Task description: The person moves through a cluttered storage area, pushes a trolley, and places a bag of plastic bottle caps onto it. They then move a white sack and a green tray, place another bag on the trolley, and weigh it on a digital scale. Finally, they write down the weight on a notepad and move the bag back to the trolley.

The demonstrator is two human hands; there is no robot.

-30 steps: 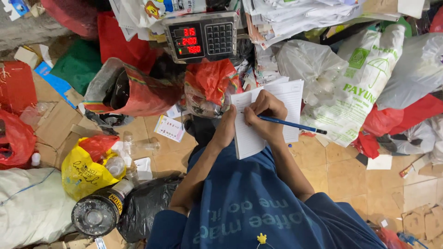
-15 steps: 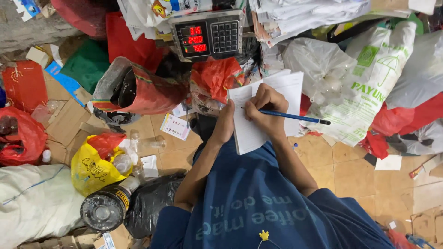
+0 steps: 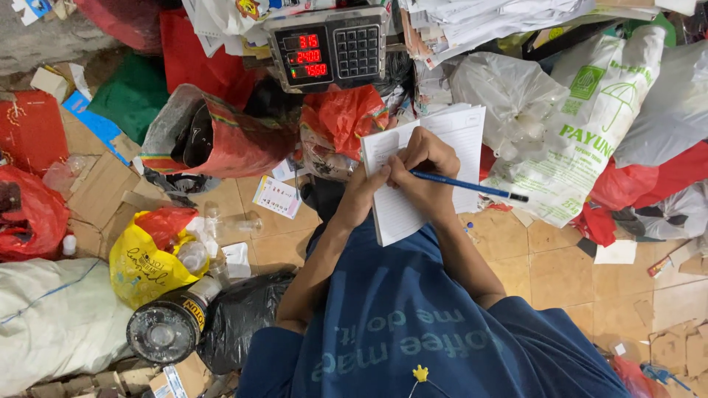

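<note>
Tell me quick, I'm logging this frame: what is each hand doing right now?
Left hand: closed on the edge of the white lined paper notepad, propping it up.
Right hand: closed in a writing grip around the slim blue pen.

Head camera, steep downward view, close above notepad [image 3: 424, 177].

The lined notepad [image 3: 424, 177] is matt white paper. Beside it, the pen [image 3: 472, 186] is glossy blue plastic, and the red bag [image 3: 350, 118] is crinkled, shiny plastic.
</note>
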